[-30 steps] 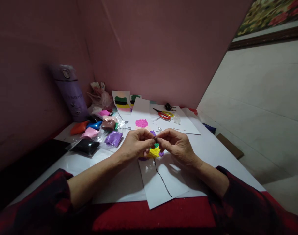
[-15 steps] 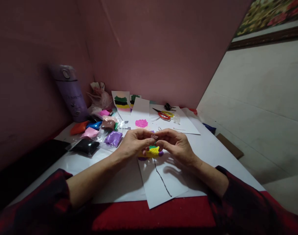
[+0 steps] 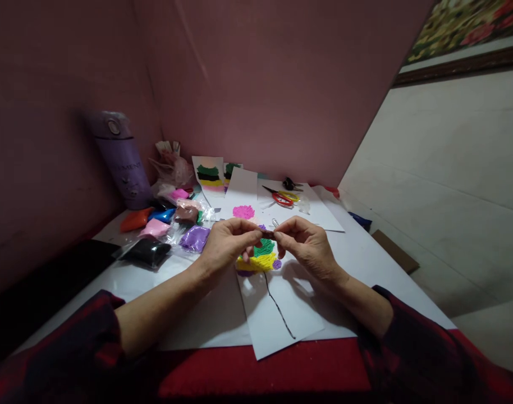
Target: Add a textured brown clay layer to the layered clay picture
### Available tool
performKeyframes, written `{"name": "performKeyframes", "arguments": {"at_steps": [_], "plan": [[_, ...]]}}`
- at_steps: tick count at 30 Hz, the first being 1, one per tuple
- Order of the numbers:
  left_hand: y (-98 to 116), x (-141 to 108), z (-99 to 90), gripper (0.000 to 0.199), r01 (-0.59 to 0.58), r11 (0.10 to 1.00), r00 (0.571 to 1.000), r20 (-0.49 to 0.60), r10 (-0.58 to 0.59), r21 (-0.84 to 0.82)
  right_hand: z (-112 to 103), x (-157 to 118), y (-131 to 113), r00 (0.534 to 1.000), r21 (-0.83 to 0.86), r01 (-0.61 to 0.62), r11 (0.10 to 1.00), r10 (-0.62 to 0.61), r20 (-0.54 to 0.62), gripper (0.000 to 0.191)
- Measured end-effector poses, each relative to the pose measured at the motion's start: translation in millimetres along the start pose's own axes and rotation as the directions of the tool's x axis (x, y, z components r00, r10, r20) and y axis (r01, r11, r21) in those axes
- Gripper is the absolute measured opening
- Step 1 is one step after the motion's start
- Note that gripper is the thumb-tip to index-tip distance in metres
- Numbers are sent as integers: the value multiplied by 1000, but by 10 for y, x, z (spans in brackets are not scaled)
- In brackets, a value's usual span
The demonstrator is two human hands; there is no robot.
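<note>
Brown modelling clay (image 3: 266, 235), drawn into a short strip, is held in the air above the patterned sheet (image 3: 282, 320), level and between the 2 hands. The left hand (image 3: 227, 244) pinches 1 end with thumb and forefinger, and the right hand (image 3: 309, 247) pinches the opposite end the same way. Holding the strip from 2 sides probably lets the fingers thin it evenly, and keeping it clear of the surface seems to stop it sticking to the yellow patch (image 3: 256, 262) and green patch (image 3: 265, 247) underneath. The sheet lies tilted, its near edge over the red cloth (image 3: 260, 370), likely so that the coloured part is within easy reach.

The black packet (image 3: 147, 253), purple packet (image 3: 195, 239) and brown packet (image 3: 186, 215) are among the packets grouped on the left, apparently to leave the middle for the hands. The scissors (image 3: 284, 198) lie beyond the hands, near the wall, perhaps to keep the blades out of the way.

The fingertips cover the ends of the strip, so its full length cannot be told. The hands also hide parts of the coloured patches, including much of a purple area behind the strip. The bottle (image 3: 124, 163) bears lettering too faint to read in full, and the clear items beside the scissors are hard to make out.
</note>
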State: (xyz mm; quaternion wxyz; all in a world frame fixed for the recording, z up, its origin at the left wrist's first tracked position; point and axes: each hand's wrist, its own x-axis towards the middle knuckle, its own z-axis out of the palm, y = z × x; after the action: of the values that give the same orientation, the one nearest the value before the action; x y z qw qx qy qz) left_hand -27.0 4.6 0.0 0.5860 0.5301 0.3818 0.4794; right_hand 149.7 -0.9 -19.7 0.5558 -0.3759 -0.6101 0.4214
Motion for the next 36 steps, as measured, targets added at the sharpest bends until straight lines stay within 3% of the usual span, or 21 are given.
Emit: {"name": "performKeyframes", "arguments": {"at_steps": [4,11,14,19,22,27,29,36], "plan": [[-12,25,-54,22,5,999,999,-36,-7,-50,-24,26,23,999,-8,-3,1000,2,-53,18],[-18,11,-34,41,51,997,998,45,-49,-50,7,-2,-21,996,71,13,997,-19,84,20],[-16,0,-15,31,44,999,993,107,-45,9,33,-28,-14,994,99,9,995,-19,109,18],[-29,-12,10,24,-9,999,993,119,3,49,50,-34,8,994,78,31,996,-39,100,13],[-39,-1,14,24,-2,999,996,84,-2,42,41,-18,-15,996,54,33,998,-38,85,10],[-41,47,-41,16,-9,1000,999,-48,8,-14,-10,32,-2,998,-1,20,1000,-20,-67,11],[-38,56,-61,19,-3,999,999,-45,2,-39,-28,45,20,997,-5,7,1000,-8,-77,14],[-26,13,-20,34,46,998,997,56,-44,-42,-22,5,3,994,21,61,998,-63,85,15]]}}
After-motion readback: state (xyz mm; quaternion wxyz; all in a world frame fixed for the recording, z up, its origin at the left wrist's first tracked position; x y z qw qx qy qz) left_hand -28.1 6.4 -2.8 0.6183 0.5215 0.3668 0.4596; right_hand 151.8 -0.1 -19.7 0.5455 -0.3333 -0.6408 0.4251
